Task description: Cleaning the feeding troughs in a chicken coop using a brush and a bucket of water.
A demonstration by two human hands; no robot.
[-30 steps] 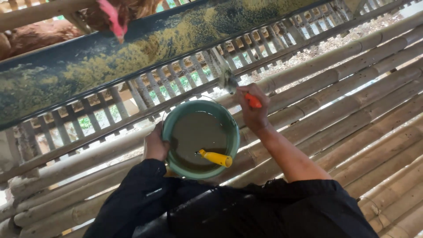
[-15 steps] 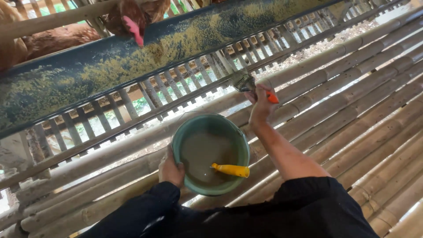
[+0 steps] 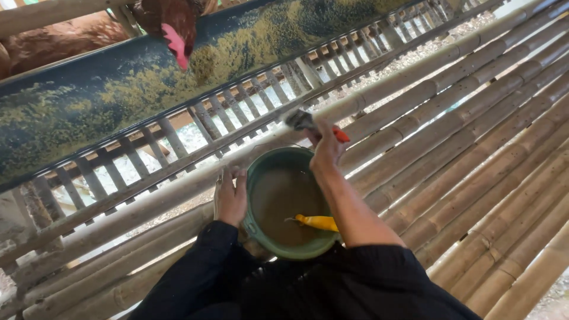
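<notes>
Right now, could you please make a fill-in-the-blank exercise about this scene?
1. The right hand holds a brush with an ____ handle.
2. The left hand grips the rim of the ____ bucket.
3. A ____ tool lies inside the bucket.
Missing words: orange; green; yellow.

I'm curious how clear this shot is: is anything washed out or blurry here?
Head view: daylight through the slatted floor blows out to near white; the brush in the right hand looks motion-smeared; the green bucket, held at its rim by the left hand, is fairly sharp; the dark sleeves lose detail in shade.
</notes>
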